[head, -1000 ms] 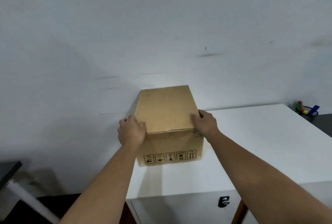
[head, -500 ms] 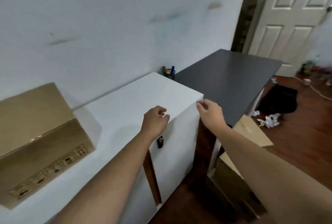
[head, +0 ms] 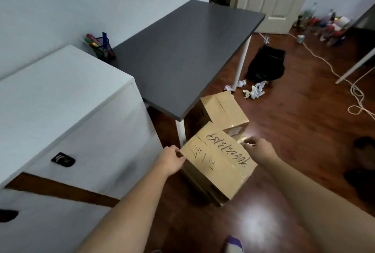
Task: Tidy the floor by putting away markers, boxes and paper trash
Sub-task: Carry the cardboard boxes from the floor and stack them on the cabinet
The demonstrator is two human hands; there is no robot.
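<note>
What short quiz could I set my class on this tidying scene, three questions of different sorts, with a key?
1. True or false: the handwritten box stands on the grey desk.
2. Where are the markers? A: scattered under the door. B: in a holder on the desk. C: inside the box.
3. Fill in: the crumpled paper lies on the ____.
Key: 1 false; 2 B; 3 floor.
</note>
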